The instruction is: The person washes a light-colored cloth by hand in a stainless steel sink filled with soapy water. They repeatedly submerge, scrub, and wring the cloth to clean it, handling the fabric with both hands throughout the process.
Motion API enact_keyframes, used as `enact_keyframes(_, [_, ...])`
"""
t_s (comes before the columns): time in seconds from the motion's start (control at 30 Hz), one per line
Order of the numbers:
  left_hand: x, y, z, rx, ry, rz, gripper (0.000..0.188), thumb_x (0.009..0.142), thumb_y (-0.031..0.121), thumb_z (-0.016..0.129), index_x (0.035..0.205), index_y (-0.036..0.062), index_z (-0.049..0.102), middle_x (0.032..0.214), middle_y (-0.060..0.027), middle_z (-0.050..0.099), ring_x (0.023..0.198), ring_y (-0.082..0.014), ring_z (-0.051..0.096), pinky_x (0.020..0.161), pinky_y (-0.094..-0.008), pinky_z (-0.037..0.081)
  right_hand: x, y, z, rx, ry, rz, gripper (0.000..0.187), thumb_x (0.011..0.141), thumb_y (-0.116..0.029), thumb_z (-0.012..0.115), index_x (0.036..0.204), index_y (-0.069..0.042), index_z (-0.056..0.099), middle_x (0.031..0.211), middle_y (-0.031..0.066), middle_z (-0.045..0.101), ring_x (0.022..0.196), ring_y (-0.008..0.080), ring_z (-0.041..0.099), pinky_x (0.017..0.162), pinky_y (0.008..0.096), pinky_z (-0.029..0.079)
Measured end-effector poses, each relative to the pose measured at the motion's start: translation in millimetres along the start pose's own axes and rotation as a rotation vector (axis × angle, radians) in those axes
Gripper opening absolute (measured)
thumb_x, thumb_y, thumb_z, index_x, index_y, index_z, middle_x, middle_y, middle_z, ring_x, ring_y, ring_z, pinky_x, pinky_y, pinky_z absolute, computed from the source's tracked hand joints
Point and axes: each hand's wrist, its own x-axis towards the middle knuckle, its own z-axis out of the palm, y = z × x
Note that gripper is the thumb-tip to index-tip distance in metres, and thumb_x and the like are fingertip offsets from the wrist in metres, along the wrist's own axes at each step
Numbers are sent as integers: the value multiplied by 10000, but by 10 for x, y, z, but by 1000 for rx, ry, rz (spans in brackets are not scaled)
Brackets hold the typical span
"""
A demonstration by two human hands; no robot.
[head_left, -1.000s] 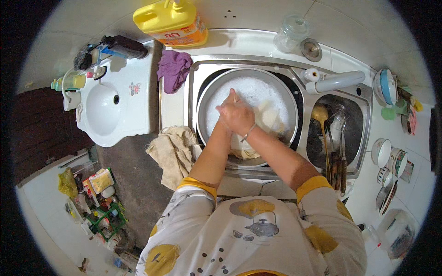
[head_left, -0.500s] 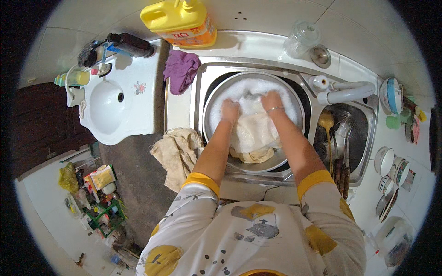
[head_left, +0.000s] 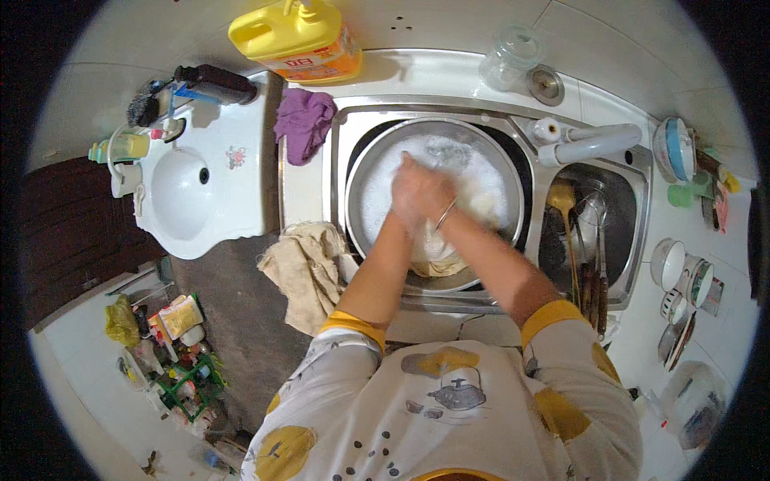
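Observation:
A round metal basin (head_left: 361, 180) full of white suds sits in the left bowl of a steel double sink. In it lies a pale cream cloth (head_left: 437, 255), partly under the foam. My left hand (head_left: 405, 192) and my right hand (head_left: 433, 196) are pressed together over the middle of the basin, both closed on the wet cloth. A bangle circles my right wrist. My fingers are blurred and partly hidden by each other.
A white tap (head_left: 589, 143) reaches over the sink divider. Spoons and utensils (head_left: 589, 248) lie in the right bowl. A purple rag (head_left: 303, 122), a yellow detergent jug (head_left: 297, 36) and a glass jar (head_left: 509, 56) stand behind. A beige cloth (head_left: 309, 268) hangs at the left, beside a small white washbasin (head_left: 188, 192).
Half a second ago my hands were apart, spreading the cloth across the basin. Now they have come together again at the centre, bunching the cloth.

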Motion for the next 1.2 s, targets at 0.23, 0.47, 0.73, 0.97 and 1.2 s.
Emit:
enact_keyframes(0.23, [-138, 3, 243, 256, 182, -42, 423, 900, 404, 321, 1011, 45, 514, 887, -78, 571, 808, -192, 548, 720, -349, 451, 28, -415, -190, -219, -59, -41, 329, 858, -302, 385, 769, -63, 593, 697, 164, 597, 647, 324, 587, 576, 405, 471])
enact_keyframes(0.47, [-314, 224, 408, -7, 193, -149, 342, 879, 389, 341, 840, 87, 497, 827, -95, 558, 787, -250, 539, 765, -414, 437, 97, -83, -72, -138, 13, 1, 377, 841, -336, 420, 701, -28, 586, 660, 189, 581, 635, 347, 579, 589, 422, 454])
enact_keyframes(0.73, [28, 300, -208, 1141, 329, 235, 309, 771, 317, 518, 809, 13, 555, 793, -140, 568, 792, -276, 538, 751, -363, 434, -62, 595, 272, -84, 87, 237, 373, 747, -375, 581, 755, -3, 598, 766, 195, 592, 708, 337, 583, 634, 377, 463])
enact_keyframes(0.97, [323, 186, -676, 1400, 132, -17, 308, 768, 289, 513, 902, 16, 561, 925, -190, 559, 868, -318, 534, 772, -379, 425, 221, 357, 169, 72, 64, 337, 204, 694, -164, 561, 838, -22, 589, 832, 207, 585, 746, 370, 565, 676, 411, 460])
enact_keyframes(1.2, [-137, 137, 114, 274, 213, -330, 512, 875, 474, 309, 1037, 34, 514, 968, -115, 568, 842, -262, 558, 781, -383, 448, 26, -280, -128, -34, -154, 188, 180, 773, -233, 522, 802, -80, 613, 749, 184, 588, 716, 364, 560, 656, 408, 451])
